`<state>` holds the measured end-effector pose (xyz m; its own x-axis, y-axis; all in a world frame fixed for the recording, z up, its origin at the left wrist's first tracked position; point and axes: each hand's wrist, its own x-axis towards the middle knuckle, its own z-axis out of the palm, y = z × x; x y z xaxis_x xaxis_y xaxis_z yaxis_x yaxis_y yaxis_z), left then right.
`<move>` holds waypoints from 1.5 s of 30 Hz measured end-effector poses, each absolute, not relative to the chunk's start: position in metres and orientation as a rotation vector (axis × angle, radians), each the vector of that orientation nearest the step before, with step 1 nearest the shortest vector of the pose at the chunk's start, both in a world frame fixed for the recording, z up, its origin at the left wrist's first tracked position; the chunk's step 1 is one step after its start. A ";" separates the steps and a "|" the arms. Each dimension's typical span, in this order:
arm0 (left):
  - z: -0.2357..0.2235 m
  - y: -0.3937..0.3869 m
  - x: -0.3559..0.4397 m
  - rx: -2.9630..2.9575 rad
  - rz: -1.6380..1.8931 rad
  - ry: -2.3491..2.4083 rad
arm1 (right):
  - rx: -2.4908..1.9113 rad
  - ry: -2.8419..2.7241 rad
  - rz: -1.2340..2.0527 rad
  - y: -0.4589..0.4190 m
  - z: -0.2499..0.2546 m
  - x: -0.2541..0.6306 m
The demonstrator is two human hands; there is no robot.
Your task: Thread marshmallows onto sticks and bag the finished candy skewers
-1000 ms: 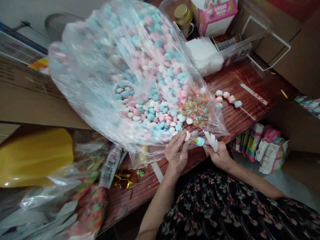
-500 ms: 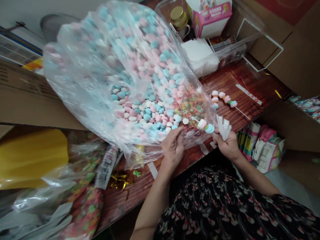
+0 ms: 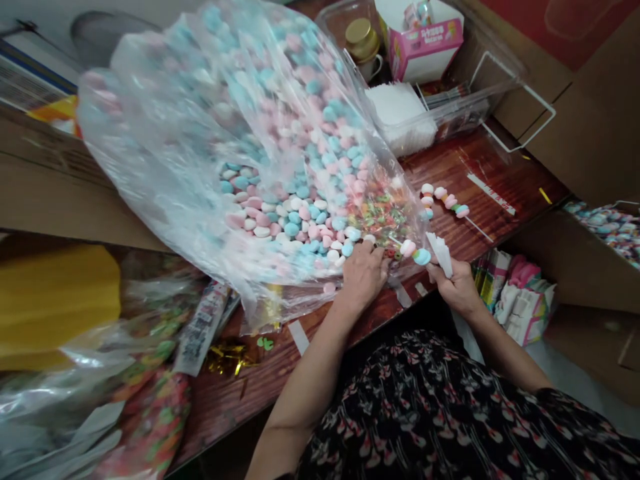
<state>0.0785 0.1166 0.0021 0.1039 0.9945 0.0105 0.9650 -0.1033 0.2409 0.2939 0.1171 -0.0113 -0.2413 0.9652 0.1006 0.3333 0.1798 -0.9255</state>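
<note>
A large clear plastic bag [image 3: 165,193] lies open on the table, filled with pink, blue and white button-shaped candies [image 3: 295,213] and small red, orange and green ring-like gummies [image 3: 383,210]. My left hand [image 3: 365,277] reaches in at the bag's near edge, beside the gummies. Its fingers are curled down together; whatever the tips hold is hidden. In my closed right hand [image 3: 456,288] is a stick with a few candies threaded on it, a candy skewer [image 3: 420,256], pointing left. White paper-like strips [image 3: 440,253] stick up from the same hand.
Two finished-looking candy skewers [image 3: 453,202] lie on the dark red wooden table [image 3: 460,233]. Behind them stands a clear bin [image 3: 485,73] with a pink box [image 3: 425,47] and white slips [image 3: 403,117]. Another gummy bag [image 3: 160,407] lies at left. Cartons [image 3: 595,267] stand at right.
My left hand has moved right and slightly up, to the gummies, and its fingers now bend downward. The right hand stays nearly in place with the skewer. The camera view has shifted slightly.
</note>
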 end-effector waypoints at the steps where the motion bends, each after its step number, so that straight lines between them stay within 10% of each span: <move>1: 0.002 0.115 0.075 2.193 0.253 1.955 | -1.236 -1.711 1.067 0.117 -0.011 0.294; 21: 0.004 0.097 0.067 2.149 0.306 2.076 | -1.169 -1.790 1.052 0.115 -0.015 0.293; 45: 0.021 0.084 0.056 1.562 1.240 1.791 | -0.928 -2.179 0.827 0.111 -0.004 0.291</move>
